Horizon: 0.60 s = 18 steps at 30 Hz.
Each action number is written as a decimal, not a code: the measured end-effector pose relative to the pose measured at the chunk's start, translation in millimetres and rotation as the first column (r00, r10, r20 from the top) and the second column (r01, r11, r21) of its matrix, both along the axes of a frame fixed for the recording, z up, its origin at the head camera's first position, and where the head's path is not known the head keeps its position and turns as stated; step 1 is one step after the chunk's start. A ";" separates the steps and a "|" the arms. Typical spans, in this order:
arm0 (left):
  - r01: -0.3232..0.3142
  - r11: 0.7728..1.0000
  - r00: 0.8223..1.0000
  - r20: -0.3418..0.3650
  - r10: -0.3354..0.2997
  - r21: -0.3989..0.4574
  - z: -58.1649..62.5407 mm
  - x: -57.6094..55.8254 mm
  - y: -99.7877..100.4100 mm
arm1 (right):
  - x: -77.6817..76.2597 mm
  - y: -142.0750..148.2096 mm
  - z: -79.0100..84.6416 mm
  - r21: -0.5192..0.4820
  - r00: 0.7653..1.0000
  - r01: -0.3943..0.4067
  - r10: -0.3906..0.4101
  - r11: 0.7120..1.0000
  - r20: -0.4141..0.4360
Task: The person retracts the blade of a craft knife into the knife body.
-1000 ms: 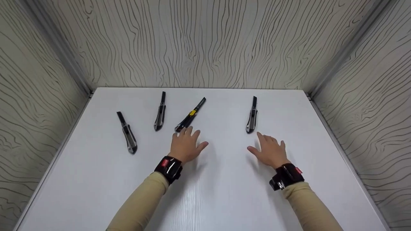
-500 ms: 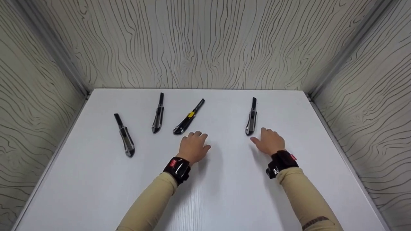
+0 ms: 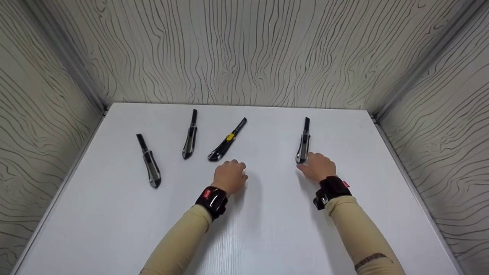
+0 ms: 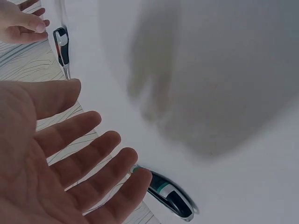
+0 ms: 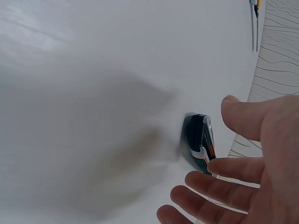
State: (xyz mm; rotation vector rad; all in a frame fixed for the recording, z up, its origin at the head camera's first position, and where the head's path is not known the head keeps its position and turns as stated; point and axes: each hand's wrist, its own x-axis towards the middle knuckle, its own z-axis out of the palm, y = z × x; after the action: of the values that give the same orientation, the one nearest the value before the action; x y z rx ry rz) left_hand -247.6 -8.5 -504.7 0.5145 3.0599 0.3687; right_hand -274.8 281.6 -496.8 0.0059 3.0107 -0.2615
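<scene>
My right hand (image 3: 318,167) is at the rear end of a grey-and-black utility knife (image 3: 303,147) lying on the right. In the right wrist view its thumb and index finger are apart, with the butt of that knife (image 5: 200,140) showing between them. My left hand (image 3: 229,177) hovers over the white table with fingers spread and nothing held. Just beyond it lies a black utility knife with a yellow slider (image 3: 225,142), angled up to the right. In the left wrist view, a knife handle (image 4: 170,196) shows past the little finger.
Two more grey-and-black utility knives lie left, one near the back (image 3: 190,136) and one farther left (image 3: 149,162). The white table (image 3: 267,229) is bounded by a wood-patterned back wall (image 3: 244,57) and side walls.
My right hand has moved up and left to the end of the right utility knife. My left hand has drawn back and right from the yellow-slider knife, its fingers less extended in the head view.
</scene>
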 end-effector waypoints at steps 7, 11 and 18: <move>0.002 1.000 0.999 0.036 -0.002 0.007 4.6 -3.8 1.7 | -2.4 0.7 2.1 0.007 1.000 0.014 -0.014 1.000 0.014; -0.003 1.000 0.999 0.039 0.002 0.006 6.2 -3.9 2.1 | -6.2 0.3 1.5 0.003 0.999 0.041 -0.041 0.999 0.027; -0.014 1.000 0.999 0.048 0.013 0.022 9.6 -1.5 0.6 | -19.3 -6.3 -7.9 -0.028 0.994 0.111 -0.111 0.993 0.017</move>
State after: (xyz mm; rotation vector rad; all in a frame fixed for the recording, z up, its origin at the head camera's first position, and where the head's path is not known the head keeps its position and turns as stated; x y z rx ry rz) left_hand -249.1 -7.9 -495.1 0.4792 3.0181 0.4091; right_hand -294.1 275.3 -504.7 0.1725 2.9956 -0.3139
